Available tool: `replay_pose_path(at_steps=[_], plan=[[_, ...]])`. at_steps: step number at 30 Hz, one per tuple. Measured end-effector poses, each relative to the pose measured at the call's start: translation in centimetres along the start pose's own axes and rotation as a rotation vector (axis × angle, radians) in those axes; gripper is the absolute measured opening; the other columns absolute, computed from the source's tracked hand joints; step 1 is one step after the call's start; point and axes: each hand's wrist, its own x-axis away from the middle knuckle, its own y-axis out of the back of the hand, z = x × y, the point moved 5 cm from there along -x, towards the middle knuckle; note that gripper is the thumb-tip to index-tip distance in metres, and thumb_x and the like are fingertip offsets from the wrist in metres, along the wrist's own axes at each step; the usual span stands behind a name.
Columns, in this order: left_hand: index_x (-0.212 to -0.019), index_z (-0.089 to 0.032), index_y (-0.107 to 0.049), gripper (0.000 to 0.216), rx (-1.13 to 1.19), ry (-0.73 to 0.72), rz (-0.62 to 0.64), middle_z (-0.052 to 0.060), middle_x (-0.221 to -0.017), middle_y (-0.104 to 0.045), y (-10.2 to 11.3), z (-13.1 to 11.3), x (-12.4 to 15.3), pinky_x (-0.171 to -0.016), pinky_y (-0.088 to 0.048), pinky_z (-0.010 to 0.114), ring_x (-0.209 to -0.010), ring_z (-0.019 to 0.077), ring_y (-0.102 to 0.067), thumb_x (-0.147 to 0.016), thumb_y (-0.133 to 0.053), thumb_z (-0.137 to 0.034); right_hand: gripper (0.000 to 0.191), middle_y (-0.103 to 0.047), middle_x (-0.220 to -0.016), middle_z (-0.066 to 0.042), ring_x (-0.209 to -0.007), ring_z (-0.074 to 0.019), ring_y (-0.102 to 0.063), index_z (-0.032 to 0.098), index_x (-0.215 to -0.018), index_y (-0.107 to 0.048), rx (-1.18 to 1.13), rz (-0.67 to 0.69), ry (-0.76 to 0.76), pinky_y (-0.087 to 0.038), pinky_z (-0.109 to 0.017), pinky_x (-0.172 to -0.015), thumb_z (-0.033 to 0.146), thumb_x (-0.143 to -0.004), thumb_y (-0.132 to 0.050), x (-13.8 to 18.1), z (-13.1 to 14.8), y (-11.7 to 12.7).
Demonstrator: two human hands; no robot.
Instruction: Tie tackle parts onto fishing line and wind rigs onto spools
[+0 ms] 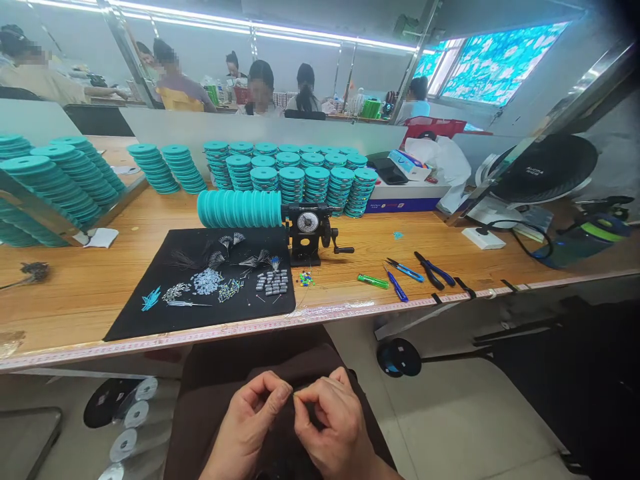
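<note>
My left hand (250, 420) and my right hand (333, 423) pinch a fine strand (295, 395) between their fingertips, above my dark lap (280, 353). The strand is barely visible, and its material is hard to tell. Both hands are below the table's front edge. Beyond them lies a black mat (150, 273) with small beads, sinkers, feathery tufts and thin pieces in loose groups. Behind it stands a black hand-crank winder (306, 233) with a round dial, holding a row of teal foam spools (239, 209).
Stacks of teal spools (295, 183) fill the table's back. Pliers (433, 270), blue-handled snips (404, 270) and a green lighter (373, 281) lie right of the winder. A measuring tape (215, 332) runs along the front edge. Co-workers (263, 90) sit beyond a partition.
</note>
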Motion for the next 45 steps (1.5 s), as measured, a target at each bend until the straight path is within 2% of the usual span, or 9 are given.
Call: replay_pose_path(at_steps=[5, 10, 14, 18, 24, 28, 37, 42, 45], plan=[[-0.063, -0.017, -0.064, 0.031, -0.119, -0.061, 0.040, 0.000, -0.066, -0.053, -0.2, -0.7, 0.0, -0.063, -0.039, 0.023, -0.065, 0.0140, -0.044, -0.076, -0.074, -0.044, 0.019, -0.044, -0.052, 0.006, -0.047, -0.0095, -0.039, 0.018, -0.067, -0.052, -0.022, 0.048, -0.061, -0.030, -0.027, -0.059, 0.011, -0.085, -0.052, 0.1, -0.5, -0.2], [-0.064, -0.018, -0.062, 0.032, -0.182, -0.074, 0.017, 0.000, -0.068, -0.054, 0.3, -0.5, -0.3, -0.066, -0.039, 0.024, -0.067, 0.0148, -0.044, -0.078, -0.071, -0.046, 0.013, -0.056, -0.061, 0.000, -0.054, -0.0128, -0.046, 0.016, -0.084, -0.060, -0.008, 0.024, 0.090, -0.026, -0.030, -0.061, 0.009, -0.090, -0.051, 0.6, -0.2, -0.3], [-0.063, -0.018, -0.057, 0.036, -0.206, -0.078, 0.049, -0.001, -0.068, -0.050, 0.3, -0.4, -0.3, -0.065, -0.038, 0.024, -0.067, 0.0149, -0.042, -0.080, -0.067, -0.048, 0.011, -0.057, -0.061, -0.001, -0.055, -0.0140, -0.045, 0.016, -0.096, -0.065, 0.026, 0.016, 0.142, -0.025, -0.030, -0.060, 0.011, -0.092, -0.056, 0.7, -0.4, -0.1], [-0.063, -0.020, -0.051, 0.036, -0.270, -0.101, 0.063, -0.002, -0.067, -0.045, 0.0, -0.8, -0.2, -0.063, -0.036, 0.024, -0.065, 0.0150, -0.038, -0.084, -0.062, -0.047, 0.014, -0.056, -0.062, 0.000, -0.056, -0.0136, -0.047, 0.018, -0.093, -0.069, 0.002, 0.055, 0.091, -0.027, -0.031, -0.062, 0.013, -0.093, -0.056, 0.6, -0.7, 0.0], [-0.071, -0.022, -0.055, 0.025, -0.595, -0.363, 0.042, 0.001, -0.075, -0.051, -0.6, -2.2, 0.3, -0.066, -0.039, 0.025, -0.070, 0.0179, -0.049, -0.093, -0.052, -0.034, 0.019, -0.054, -0.059, 0.003, -0.054, -0.0112, -0.046, 0.017, -0.080, -0.068, -0.099, 0.137, -0.035, -0.029, -0.029, -0.063, 0.014, -0.092, -0.054, 0.4, -1.0, -0.6], [-0.075, -0.022, -0.048, 0.023, -0.652, -0.448, 0.051, 0.000, -0.077, -0.047, -1.0, -2.1, 0.6, -0.066, -0.039, 0.025, -0.069, 0.0163, -0.047, -0.096, -0.044, -0.030, 0.016, -0.048, -0.055, 0.004, -0.051, -0.0101, -0.042, 0.016, -0.077, -0.067, -0.114, 0.159, -0.127, -0.030, -0.028, -0.061, 0.013, -0.088, -0.056, 0.3, -1.3, -1.0], [-0.075, -0.021, -0.045, 0.036, -0.111, -0.092, 0.080, -0.007, -0.062, -0.036, -0.7, -1.1, 0.2, -0.047, -0.026, 0.019, -0.053, 0.0090, -0.028, -0.093, -0.046, -0.052, 0.013, -0.069, -0.073, -0.001, -0.067, -0.0143, -0.061, 0.018, -0.080, -0.069, -0.512, 0.309, -0.574, -0.044, -0.022, -0.063, 0.024, -0.087, -0.060, 0.8, -2.9, -1.5], [-0.090, -0.020, -0.050, 0.035, -0.142, -0.036, 0.104, -0.007, -0.056, -0.048, -1.0, -1.9, 0.4, -0.040, -0.019, 0.018, -0.041, 0.0056, -0.026, -0.093, -0.044, -0.055, 0.019, -0.067, -0.068, -0.002, -0.060, -0.0140, -0.059, 0.015, -0.081, -0.068, -0.645, 0.367, -0.703, -0.045, -0.023, -0.059, 0.032, -0.088, -0.061, 1.2, -3.8, -2.5], [-0.080, -0.020, -0.049, 0.035, -0.222, -0.108, 0.137, -0.005, -0.057, -0.049, -1.1, -2.4, 0.3, -0.045, -0.031, 0.019, -0.046, 0.0079, -0.037, -0.097, -0.039, -0.049, 0.017, -0.067, -0.070, -0.001, -0.065, -0.0146, -0.060, 0.016, -0.078, -0.068, -0.555, 0.384, -0.634, -0.044, -0.024, -0.063, 0.027, -0.088, -0.060, 1.0, -3.5, -2.4]])
